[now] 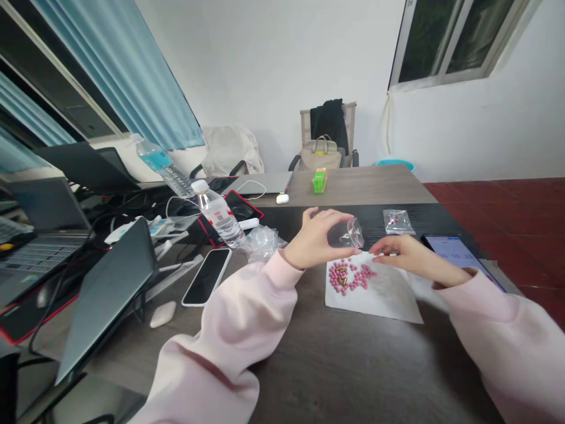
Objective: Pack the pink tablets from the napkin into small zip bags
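Observation:
My left hand [320,238] grips a clear jar [352,233], tipped on its side with one end pointing right. Just right of that end is my right hand [399,254], its fingers loosely bent and apart, with nothing visible in them. Below both hands lies a white sheet of paper [388,300]. On its left part many round pink pills [353,282] are spread in a loose ring. A few brown-gold capsules [342,281] lie among them.
A small clear bag [397,222] and a lit phone [459,253] lie right. At left are a dark phone [207,277], crumpled plastic [263,242], water bottles [218,215] and laptops [108,297]. A green box [319,181] stands farther back.

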`<state>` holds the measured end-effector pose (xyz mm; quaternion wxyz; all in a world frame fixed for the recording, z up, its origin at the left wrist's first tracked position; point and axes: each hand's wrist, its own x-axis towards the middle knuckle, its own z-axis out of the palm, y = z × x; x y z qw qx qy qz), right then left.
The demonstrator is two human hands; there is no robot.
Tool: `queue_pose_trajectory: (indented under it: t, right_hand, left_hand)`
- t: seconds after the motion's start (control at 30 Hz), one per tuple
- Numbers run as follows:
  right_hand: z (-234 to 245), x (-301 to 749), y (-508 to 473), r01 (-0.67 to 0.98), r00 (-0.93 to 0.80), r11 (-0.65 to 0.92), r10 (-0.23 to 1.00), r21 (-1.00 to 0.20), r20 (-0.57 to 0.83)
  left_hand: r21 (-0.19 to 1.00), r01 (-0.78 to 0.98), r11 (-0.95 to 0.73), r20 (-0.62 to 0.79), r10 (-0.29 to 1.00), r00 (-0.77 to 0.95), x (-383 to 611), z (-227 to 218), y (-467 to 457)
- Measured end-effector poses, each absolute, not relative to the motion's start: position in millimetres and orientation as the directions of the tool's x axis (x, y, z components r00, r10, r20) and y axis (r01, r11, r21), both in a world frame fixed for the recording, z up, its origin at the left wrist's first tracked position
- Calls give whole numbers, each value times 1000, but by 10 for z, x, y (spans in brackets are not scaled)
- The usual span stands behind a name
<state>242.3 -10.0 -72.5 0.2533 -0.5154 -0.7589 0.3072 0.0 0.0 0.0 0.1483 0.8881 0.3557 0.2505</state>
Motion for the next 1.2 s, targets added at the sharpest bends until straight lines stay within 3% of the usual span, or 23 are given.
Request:
queue_pose_trajectory:
  t: [0.4, 0.5, 0.7, 0.87, 0.97, 1.07, 1.2]
  right_hand:
    - [-1007, 2365, -80, 693, -278, 231, 960, -683, 42]
    - [-845, 2316, -134, 663, -225, 238, 968, -710, 115]
    - [-215, 2083, -383, 523, 44, 314, 919, -793, 393]
    - [-3, 1928, -496, 488, -38, 385, 906, -783, 422]
    - [-33, 2006, -443, 499, -2, 366, 907, -785, 422]
    - [-160, 2190, -330, 572, -73, 301, 945, -763, 318]
    - [-478, 2367, -180, 729, -375, 263, 926, -632, -49]
  left_hand:
    - [497, 526, -690, 294, 705, 645, 20, -56, 13]
    - [489, 533, -690, 302, 708, 639, 4, -49, 22]
    - [513, 507, -692, 317, 702, 638, 20, -65, 17]
    - [575, 451, -683, 333, 699, 633, 46, -64, -6]
    - [593, 434, -678, 355, 704, 615, 37, -53, -3]
    - [596, 432, -677, 384, 713, 587, 23, -42, 8]
    - [593, 431, -680, 406, 715, 570, 20, -46, 21]
